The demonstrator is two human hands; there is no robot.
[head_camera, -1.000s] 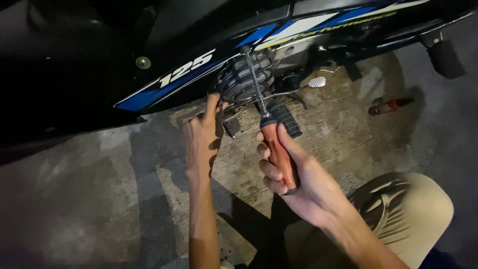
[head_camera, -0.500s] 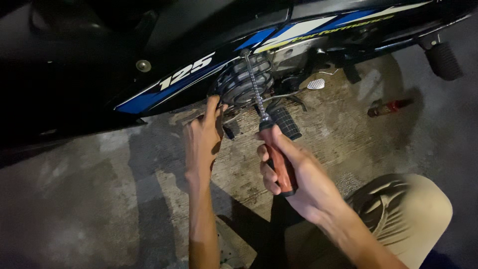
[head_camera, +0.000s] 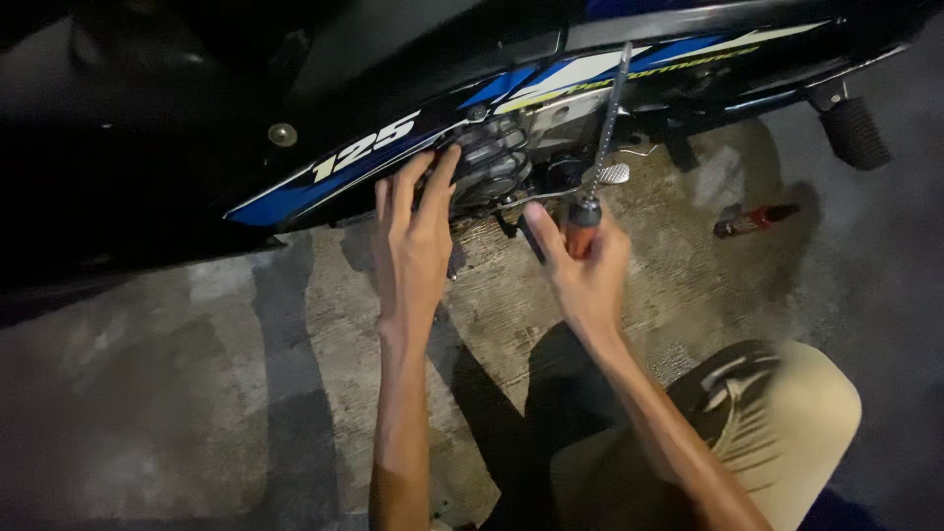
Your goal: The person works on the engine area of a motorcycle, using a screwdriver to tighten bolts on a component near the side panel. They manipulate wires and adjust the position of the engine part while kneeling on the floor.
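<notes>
A black motorcycle [head_camera: 295, 108] with blue and white side panels fills the far part of the scene, standing over a rough concrete floor [head_camera: 197, 374]. Under its body, near the middle, sits the ribbed engine block [head_camera: 492, 162], and a rubber-covered footpeg [head_camera: 854, 133] juts out at the far right. At the near right, the person's knee in tan trousers [head_camera: 787, 433] comes into view.

The left hand [head_camera: 413, 246] lies flat and released, fingers spread, its fingertips touching the lower edge of the side panel and the left side of the engine block. The right hand [head_camera: 585, 270] has its grip clenched around the red handle of a screwdriver [head_camera: 602, 138]. The handle is almost wholly hidden inside the grip; the long metal shaft rises from the top of the fist, away towards the far side, and reaches up beside the engine. Its tip seems to meet the bike's frame, though the dark there makes this unsure.

To the right, well apart from both hands, a small red-handled tool [head_camera: 752, 220] lies on the floor.
</notes>
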